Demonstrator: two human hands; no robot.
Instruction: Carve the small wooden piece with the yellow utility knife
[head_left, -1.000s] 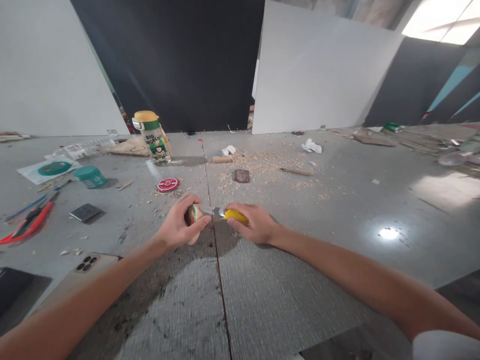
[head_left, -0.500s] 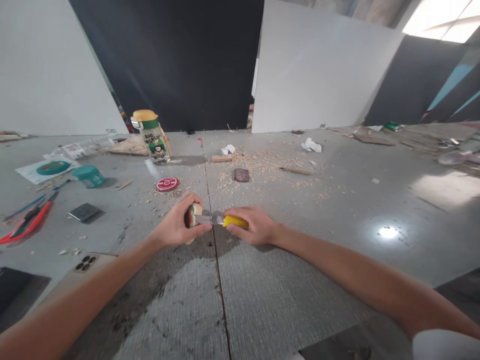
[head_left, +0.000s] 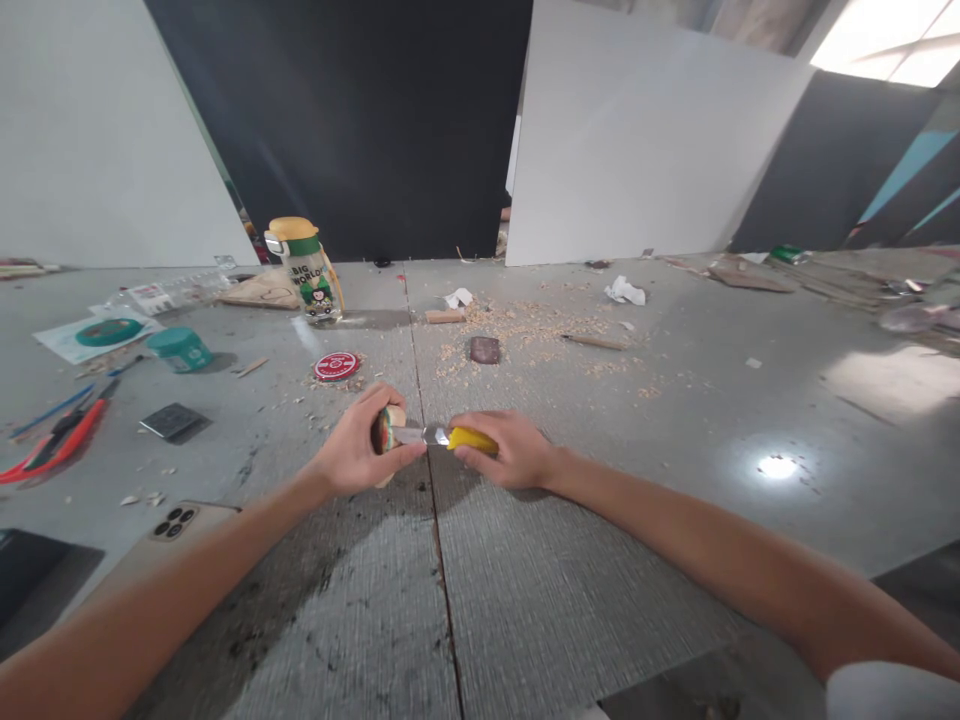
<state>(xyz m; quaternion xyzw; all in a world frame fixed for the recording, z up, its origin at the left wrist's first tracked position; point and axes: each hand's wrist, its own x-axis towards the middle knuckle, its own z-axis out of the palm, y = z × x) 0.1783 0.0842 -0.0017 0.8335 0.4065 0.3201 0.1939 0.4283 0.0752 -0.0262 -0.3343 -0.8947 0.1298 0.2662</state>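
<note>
Yellow knife clenched in right hand; fingers of left hand pinch painted block

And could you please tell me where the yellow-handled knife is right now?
In the head view, the knife is just below centre, its handle in the right hand and its blade pointing left at the pale piece in the left hand.

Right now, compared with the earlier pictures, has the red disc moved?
No: the red disc lies in the same spot, left of the dark seam; both drift slightly together in the picture.
</note>
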